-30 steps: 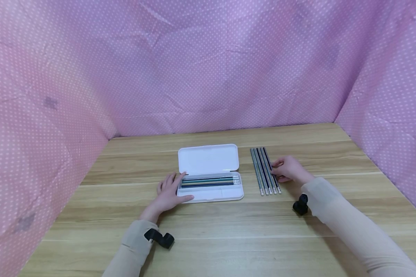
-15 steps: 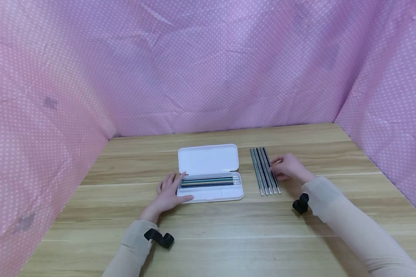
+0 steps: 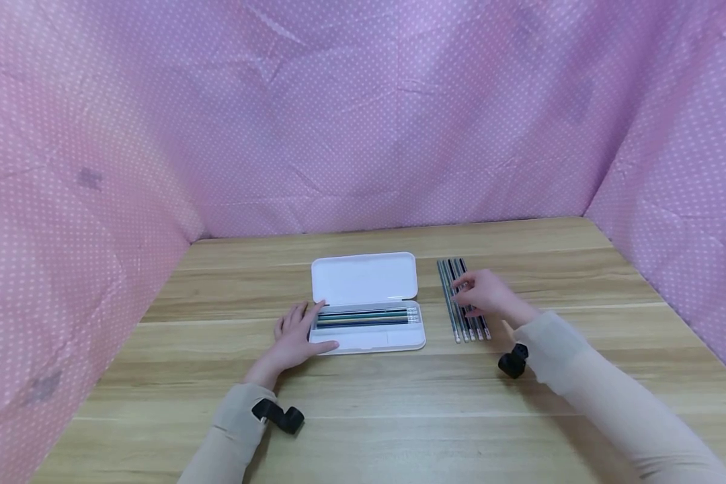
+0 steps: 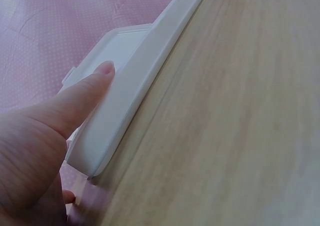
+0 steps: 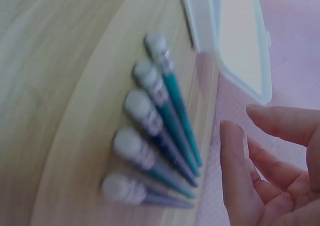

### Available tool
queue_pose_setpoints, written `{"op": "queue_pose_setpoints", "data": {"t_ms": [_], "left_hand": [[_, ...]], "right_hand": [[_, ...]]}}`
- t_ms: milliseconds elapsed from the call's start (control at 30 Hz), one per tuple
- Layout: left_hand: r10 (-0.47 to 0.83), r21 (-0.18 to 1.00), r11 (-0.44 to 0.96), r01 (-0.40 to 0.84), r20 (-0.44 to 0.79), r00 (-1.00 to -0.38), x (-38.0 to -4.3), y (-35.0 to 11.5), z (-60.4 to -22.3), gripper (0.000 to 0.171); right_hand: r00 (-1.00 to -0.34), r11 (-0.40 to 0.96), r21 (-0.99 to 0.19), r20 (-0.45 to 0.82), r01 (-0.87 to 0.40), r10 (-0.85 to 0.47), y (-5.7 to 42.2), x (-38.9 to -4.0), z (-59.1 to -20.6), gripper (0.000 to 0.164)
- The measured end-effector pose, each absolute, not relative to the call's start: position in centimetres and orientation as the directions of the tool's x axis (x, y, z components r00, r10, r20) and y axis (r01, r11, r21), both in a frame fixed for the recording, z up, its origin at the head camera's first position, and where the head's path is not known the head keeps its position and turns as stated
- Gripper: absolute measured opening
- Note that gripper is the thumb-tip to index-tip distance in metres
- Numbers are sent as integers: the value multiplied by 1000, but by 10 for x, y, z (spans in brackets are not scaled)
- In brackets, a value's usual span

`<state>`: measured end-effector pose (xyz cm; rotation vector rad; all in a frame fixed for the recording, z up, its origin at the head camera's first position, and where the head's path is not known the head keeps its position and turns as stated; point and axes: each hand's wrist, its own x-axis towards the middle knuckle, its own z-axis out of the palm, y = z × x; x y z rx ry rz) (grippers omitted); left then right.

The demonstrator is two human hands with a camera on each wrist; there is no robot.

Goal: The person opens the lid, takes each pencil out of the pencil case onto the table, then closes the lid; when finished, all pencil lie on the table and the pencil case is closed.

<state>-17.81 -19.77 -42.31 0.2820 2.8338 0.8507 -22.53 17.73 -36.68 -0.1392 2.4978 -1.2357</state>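
Observation:
A white pencil case lies with its lid folded back, and several dark and green pencils fill its rear compartment. My left hand rests on the case's left end. Its thumb lies straight along the front rim in the left wrist view. To the right of the case is a row of loose pencils with white eraser ends towards me. Above that row hovers my right hand, thumb and fingers apart, nothing between them; it partly hides the pencils.
Wooden tabletop surrounds the case and pencils. A pink dotted cloth hangs behind and along both sides. Black cameras sit on both wrists, the right one low over the table.
My right hand has moved left from the rightmost loose pencil to over the middle of the row, and its fingers have come off the pencils. The left hand has stayed put.

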Motion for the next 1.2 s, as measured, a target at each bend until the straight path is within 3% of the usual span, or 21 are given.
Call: {"op": "queue_pose_setpoints", "data": {"t_ms": [333, 567, 733, 1200], "left_hand": [[227, 563, 817, 126, -112, -967, -179, -197, -423, 91], [227, 561, 818, 126, -113, -967, -179, -197, -423, 91], [220, 560, 821, 117, -121, -968, -178, -197, -422, 92], [214, 562, 820, 108, -126, -969, -178, -196, -423, 93]], "right_hand": [[-925, 616, -788, -242, 12, -291, 148, -227, -366, 40], [-923, 648, -745, -119, -160, -366, 123, -223, -370, 33], [-886, 623, -731, -54, -279, -460, 103, -222, -369, 30], [-827, 692, -584, -60, -425, -559, 63, -219, -370, 35]]}}
